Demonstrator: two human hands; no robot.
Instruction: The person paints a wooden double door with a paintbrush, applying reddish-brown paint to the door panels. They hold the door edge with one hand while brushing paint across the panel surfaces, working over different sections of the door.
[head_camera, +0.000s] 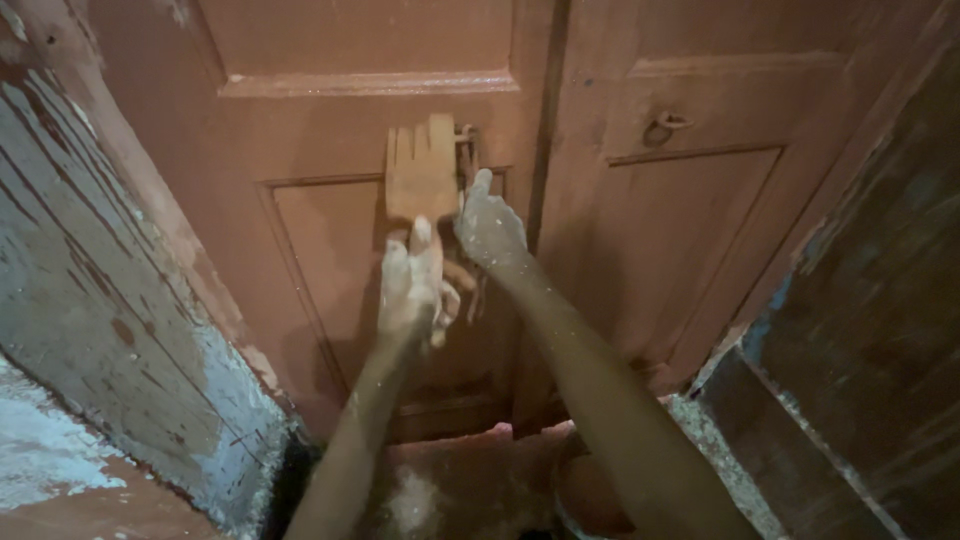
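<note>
- The left hand is raised to a reddish-brown double door, its grip apart, fingers straight and pointing up, fingertips touching the lower edge of a pale wooden latch block.
- The right hand sits just beside it, grip loosely apart, one finger stretched up toward the metal hasp at the block's right edge.
- Both hands are dusted with pale powder.
- A ring handle hangs on the right door leaf, well apart from the right grip.
- A peeling wall stands left of the left grip.
</note>
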